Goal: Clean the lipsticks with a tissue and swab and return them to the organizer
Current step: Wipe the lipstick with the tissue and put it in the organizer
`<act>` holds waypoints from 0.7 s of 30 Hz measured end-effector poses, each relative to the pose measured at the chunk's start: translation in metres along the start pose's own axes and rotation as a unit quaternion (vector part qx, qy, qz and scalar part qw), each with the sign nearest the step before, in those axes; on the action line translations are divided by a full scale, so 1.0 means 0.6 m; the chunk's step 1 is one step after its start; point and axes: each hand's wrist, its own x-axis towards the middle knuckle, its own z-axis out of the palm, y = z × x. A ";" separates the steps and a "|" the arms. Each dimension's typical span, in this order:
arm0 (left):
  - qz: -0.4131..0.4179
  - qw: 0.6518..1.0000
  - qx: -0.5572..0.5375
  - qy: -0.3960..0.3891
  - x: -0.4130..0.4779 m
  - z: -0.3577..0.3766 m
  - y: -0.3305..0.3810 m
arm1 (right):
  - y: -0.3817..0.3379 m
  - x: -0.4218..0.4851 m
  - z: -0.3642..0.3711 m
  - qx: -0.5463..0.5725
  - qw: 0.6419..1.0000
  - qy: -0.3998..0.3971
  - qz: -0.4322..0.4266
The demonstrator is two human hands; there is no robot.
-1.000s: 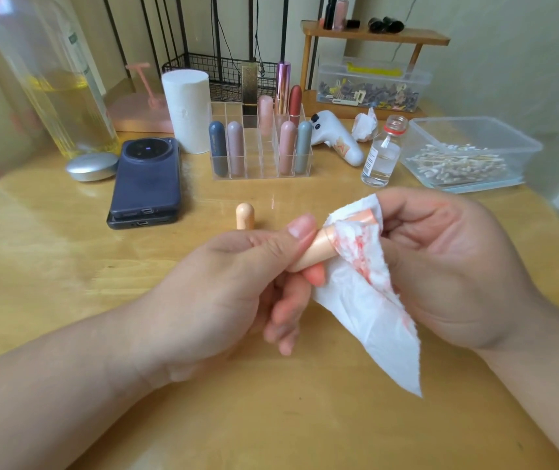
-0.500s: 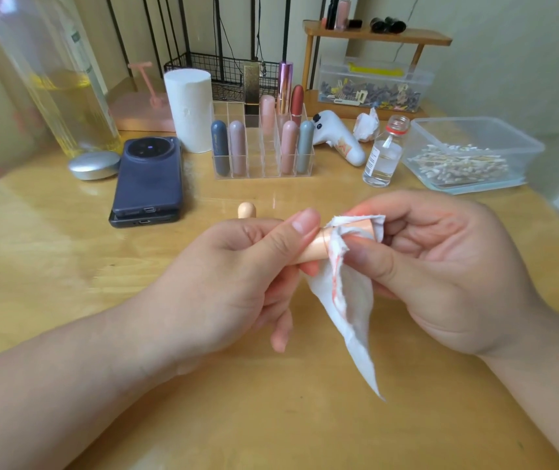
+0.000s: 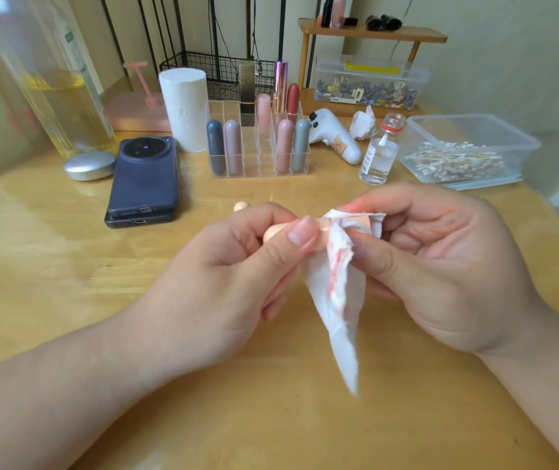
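Left hand (image 3: 223, 276) grips the peach lipstick (image 3: 273, 232) above the table (image 3: 50, 266), thumb and fingers curled round its barrel. Long axis lies near level, left to right: rounded base to the left, other end to the right, hidden in the red-stained tissue (image 3: 335, 300). Right hand (image 3: 440, 266) pinches that tissue round the end; the organizer (image 3: 261, 164) stands well apart behind.

Peach lipstick (image 3: 273, 232), one end wrapped in a red-smeared white tissue (image 3: 334, 300).
It is held level; a peach cap (image 3: 241, 205) stands just behind it, and the clear organizer (image 3: 261, 171) farther back holds several capped lipsticks.
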 end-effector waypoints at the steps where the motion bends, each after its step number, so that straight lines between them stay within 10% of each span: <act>1: -0.014 0.999 0.028 0.001 -0.001 0.001 0.002 | 0.000 -0.001 0.000 -0.009 1.000 0.002 -0.006; 7: -0.132 0.990 -0.043 -0.038 -0.001 0.000 0.013 | -0.004 -0.005 0.000 -0.015 1.000 -0.003 0.008; 21: 0.097 0.995 -0.034 0.004 0.001 -0.007 -0.006 | 0.009 0.010 -0.024 0.040 0.995 -0.003 0.088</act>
